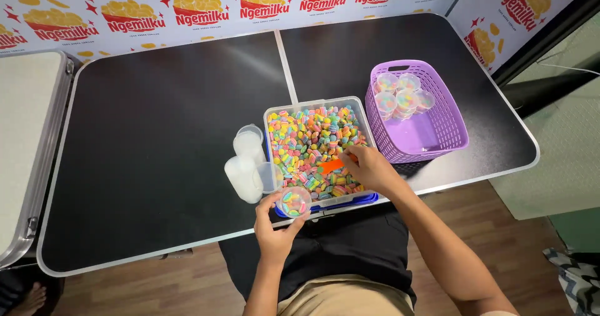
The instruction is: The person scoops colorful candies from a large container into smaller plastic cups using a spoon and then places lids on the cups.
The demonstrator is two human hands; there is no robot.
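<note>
Holding a small clear cup (pixel 294 202) partly filled with candy, the left hand (pixel 275 228) curls closed around its base just off the near edge of the worktop (pixel 156 135). The right hand (pixel 369 169) is closed on an orange scoop (pixel 331 165) inside the clear tub (pixel 315 150) of rainbow-striped candies, near the worktop's front edge. The cup looks light, thin-walled and easily squeezed, best gripped low around its sides. Stacks of empty cups (pixel 247 163) lie touching the tub's left side; a purple basket (pixel 415 113) with filled cups sits toward the right edge.
</note>
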